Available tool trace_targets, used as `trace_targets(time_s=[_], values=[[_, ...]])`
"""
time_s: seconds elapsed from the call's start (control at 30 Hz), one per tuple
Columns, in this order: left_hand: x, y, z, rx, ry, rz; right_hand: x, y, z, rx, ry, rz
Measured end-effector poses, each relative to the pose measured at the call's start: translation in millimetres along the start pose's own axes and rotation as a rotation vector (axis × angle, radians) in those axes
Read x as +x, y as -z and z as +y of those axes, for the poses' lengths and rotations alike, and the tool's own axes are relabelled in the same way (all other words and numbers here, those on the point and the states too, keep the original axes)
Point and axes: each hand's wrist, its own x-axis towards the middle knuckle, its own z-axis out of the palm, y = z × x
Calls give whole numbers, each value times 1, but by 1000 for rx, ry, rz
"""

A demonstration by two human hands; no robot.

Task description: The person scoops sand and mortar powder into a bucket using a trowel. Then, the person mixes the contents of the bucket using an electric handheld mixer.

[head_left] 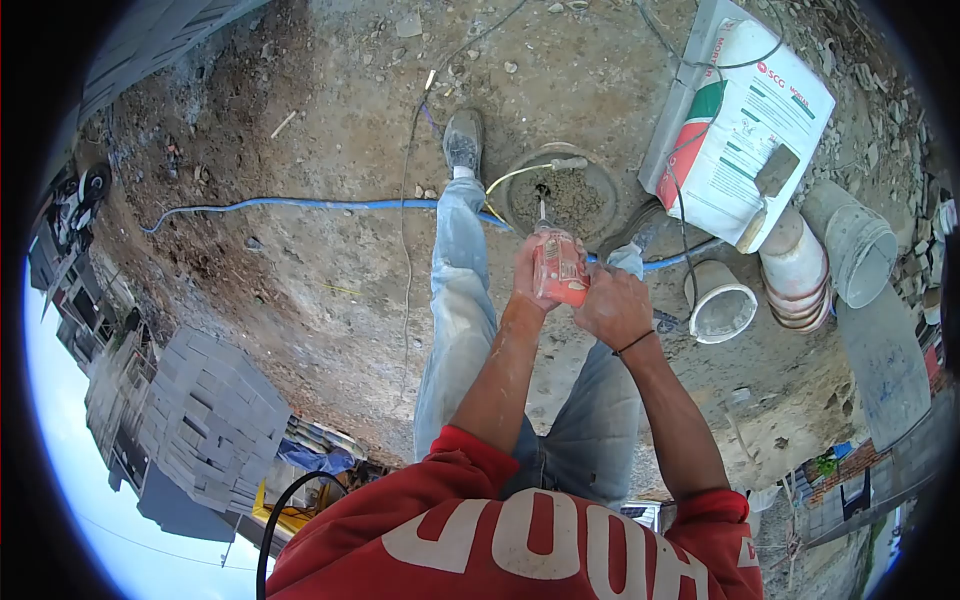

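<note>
Mixing looks partway: the mix (580, 200) in the bucket (607, 192) appears lumpy.
Left hand (524, 264) and right hand (613, 306) grasp the red drill (561, 266).

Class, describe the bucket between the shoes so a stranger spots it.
Find the large white mortar bag, upper right. Left of it, between the person's shoes, a round bucket holds lumpy mix. Unlike the buckets farther right, it has a red power tool pointing into it.

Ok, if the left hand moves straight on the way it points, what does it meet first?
Beyond the red power tool it grips, the left hand would probably meet the bucket of grainy mix first, though depth is unclear here.
</note>
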Motion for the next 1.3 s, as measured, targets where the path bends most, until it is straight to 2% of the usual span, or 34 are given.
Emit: trace_targets(time_s=[0.23,0.3,0.63,0.9,1.13,1.23,1.3], values=[[-2,1,0,9,-16,-20,-4,-10,-2,-26,-26,-13],[-2,2,2,-4,33,-22,-1,-7,-5,-9,-96,-76],[2,3,2,-8,-87,-33,0,-4,-5,44,-21,0],[-2,5,1,-22,-1,-16,-4,2,-10,-1,-71,-109],[1,5,-1,26,34,-15,-5,-4,-6,-2,-98,-110],[-1,2,-4,26,-19,-19,-7,-3,-6,-16,-89,-51],[-3,3,-4,30,0,43,-6,-1,-5,21,-85,-85]])
